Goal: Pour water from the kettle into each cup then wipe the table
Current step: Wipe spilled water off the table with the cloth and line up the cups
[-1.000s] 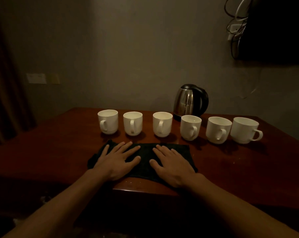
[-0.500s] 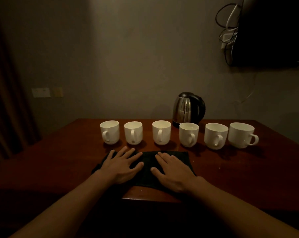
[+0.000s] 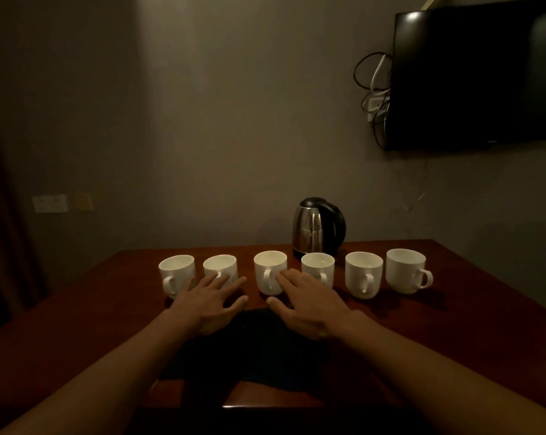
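Your left hand (image 3: 210, 304) and right hand (image 3: 309, 306) are spread flat, empty. Reach right over the cups (image 3: 364, 274), grab the kettle (image 3: 312, 230) handle, don't clip rims.

This was a dim indoor room, most likely a hotel room or a plain sitting room. A dark flat television (image 3: 472, 80) hung on the bare grey wall (image 3: 249, 120) at 2 o'clock, with a tangle of cables (image 3: 375, 89) at its left edge. Pale switch plates (image 3: 50, 203) sat on the wall at 10 o'clock, near a heavy curtain (image 3: 2, 215) at 9 o'clock. On the polished wooden tabletop (image 3: 453, 324) stood a steel electric kettle (image 3: 315, 229) at 12 o'clock and a row of six matching white cups (image 3: 270, 271).
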A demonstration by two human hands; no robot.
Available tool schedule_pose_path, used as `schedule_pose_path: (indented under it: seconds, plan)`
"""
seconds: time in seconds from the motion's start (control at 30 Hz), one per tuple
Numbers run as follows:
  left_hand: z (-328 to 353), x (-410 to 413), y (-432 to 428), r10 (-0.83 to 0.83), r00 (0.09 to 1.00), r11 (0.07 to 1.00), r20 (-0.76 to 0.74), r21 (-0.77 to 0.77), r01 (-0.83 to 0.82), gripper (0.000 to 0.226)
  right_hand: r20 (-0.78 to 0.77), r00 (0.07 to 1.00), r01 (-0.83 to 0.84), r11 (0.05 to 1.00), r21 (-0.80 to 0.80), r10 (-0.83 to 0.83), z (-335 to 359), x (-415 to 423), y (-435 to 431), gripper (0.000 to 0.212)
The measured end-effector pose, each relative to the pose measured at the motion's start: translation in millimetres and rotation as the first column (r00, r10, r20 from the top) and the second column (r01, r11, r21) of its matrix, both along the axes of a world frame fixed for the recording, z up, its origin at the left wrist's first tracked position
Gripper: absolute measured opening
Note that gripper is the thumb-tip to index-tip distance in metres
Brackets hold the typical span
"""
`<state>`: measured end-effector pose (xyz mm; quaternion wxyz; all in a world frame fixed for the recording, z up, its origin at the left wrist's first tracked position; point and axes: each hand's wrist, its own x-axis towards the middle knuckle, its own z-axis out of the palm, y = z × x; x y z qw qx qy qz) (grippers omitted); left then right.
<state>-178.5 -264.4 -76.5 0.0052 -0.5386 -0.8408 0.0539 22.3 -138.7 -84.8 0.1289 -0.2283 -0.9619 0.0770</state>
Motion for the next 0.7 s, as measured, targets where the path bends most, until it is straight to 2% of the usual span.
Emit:
schedule_pose_path:
  seconds: [0.4,0.7]
  plan:
    - [36.2,4.9,39.8,-0.012,0.998,0.998,-0.06,0.068,0.016,0.061,0.035,0.999,0.026,0.995,0.094,-0.03,45.2,-1.9,35.2,0.071]
    - [66.2,-10.1,75.9,-0.016,0.995,0.993,-0.101,0.115,0.027,0.065,0.005,0.997,0.079,0.984,0.157,-0.081,73.2,-12.1,81.1,0.072]
